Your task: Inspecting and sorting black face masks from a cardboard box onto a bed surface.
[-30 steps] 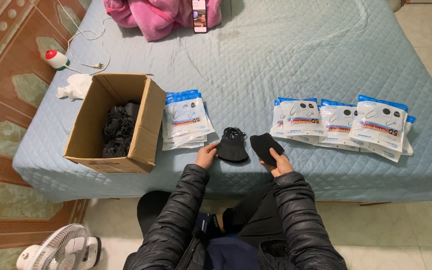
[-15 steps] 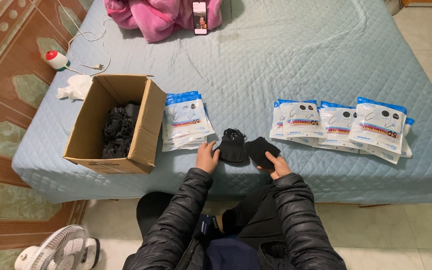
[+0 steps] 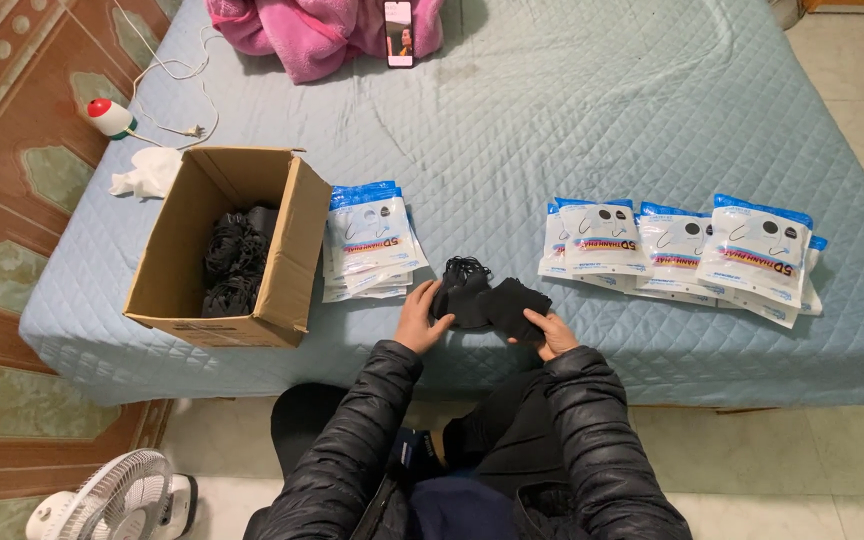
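Black cloth masks (image 3: 487, 298) lie bunched near the front edge of the bed (image 3: 592, 140), about midway along it, gripped from both sides. The left hand (image 3: 418, 318) grasps the left end of the bunch, fingers curled around it; the right hand (image 3: 552, 332) pinches the right end from below.

The bunch looks loose, so I judge that a mask or an ear loop could slip free and drop off the front edge to the floor, since the hands work so close to it. Loops sticking up at the top of the bunch might also snag on each other.

Its long axis runs roughly parallel to the front edge, left to right, dipping slightly toward the right hand. A cardboard box (image 3: 222, 250) holding more dark masks stands toward the left edge, with flat packets (image 3: 367, 240) just beside it and another row of packets (image 3: 682, 245) toward the right edge.
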